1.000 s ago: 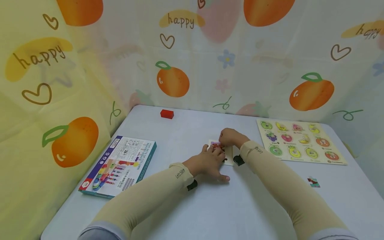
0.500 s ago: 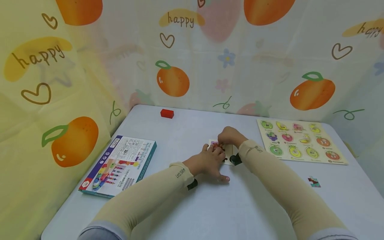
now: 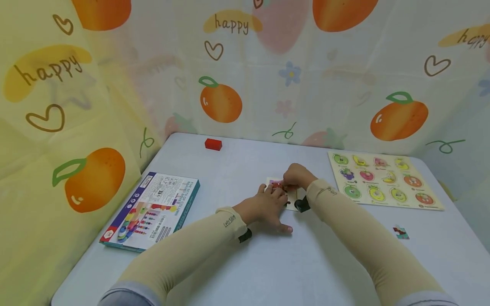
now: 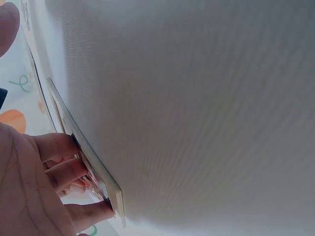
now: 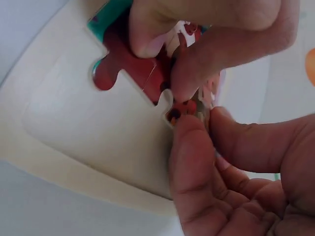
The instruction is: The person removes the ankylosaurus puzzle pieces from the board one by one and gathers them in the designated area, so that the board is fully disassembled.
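Note:
My left hand [image 3: 268, 208] lies with spread fingers over a small pale puzzle board [image 3: 292, 200] in the middle of the table. In the right wrist view, left-hand fingers [image 5: 145, 44] press on a red and teal jigsaw piece [image 5: 130, 64] lying in the board's recess. My right hand [image 3: 297, 175] is at the board's far right side. Its thumb and index finger pinch a red jigsaw piece with dark spots [image 5: 184, 109], tilted against the pieces under the left hand. The left wrist view has the left fingertips touching the board's top [image 4: 118, 196]; most printed pieces are hidden.
A loose jigsaw piece [image 3: 400, 232] lies on the table at the right. Behind it is a fruit picture board [image 3: 398, 204]. A flat toy box [image 3: 168, 187] lies at the left, and a red block [image 3: 213, 145] stands near the back edge.
My right hand drew slightly back toward the left, then shifted a little to the right over the board. The left hand has stayed in place.

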A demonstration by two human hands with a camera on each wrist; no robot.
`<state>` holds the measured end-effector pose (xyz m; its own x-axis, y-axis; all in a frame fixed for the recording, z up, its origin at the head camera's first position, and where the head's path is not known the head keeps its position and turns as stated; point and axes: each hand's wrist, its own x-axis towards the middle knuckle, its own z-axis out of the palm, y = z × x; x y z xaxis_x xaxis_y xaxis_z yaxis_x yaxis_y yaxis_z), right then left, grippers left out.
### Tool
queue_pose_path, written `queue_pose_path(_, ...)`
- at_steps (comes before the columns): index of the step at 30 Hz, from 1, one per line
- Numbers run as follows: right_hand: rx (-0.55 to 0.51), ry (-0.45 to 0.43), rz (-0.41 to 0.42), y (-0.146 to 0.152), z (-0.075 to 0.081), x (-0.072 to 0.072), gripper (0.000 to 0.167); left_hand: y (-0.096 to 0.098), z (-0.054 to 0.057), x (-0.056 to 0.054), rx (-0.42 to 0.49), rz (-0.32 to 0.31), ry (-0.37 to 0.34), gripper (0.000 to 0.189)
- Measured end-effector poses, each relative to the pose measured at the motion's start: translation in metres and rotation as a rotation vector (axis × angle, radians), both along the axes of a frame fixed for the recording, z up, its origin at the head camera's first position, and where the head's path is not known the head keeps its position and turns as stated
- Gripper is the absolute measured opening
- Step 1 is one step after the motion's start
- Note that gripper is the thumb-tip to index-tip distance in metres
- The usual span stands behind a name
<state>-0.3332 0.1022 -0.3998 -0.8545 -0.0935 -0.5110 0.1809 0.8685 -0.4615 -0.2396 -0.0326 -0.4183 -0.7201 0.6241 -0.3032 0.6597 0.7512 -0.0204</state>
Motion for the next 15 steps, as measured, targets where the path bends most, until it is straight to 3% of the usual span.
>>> queue_pose_path(3, -0.028, 0.009, -0.041, 0.0012, 0.0038, 0.0019, 0.016, 0.0, 0.0008, 0.0003, -0.005, 0.0, 0.005, 0.103)
queue_pose_path(8, -0.166, 0.009, -0.121, -0.0018, 0.0097, 0.0042, 0.014, -0.0004, 0.0008, -0.0002, -0.012, 0.013, -0.012, 0.106)
queue_pose_path(15, -0.172, 0.028, -0.164, -0.0012, 0.0084, 0.0037, 0.011, 0.0003, 0.0012, 0.0002, -0.008, 0.019, -0.028, 0.107)
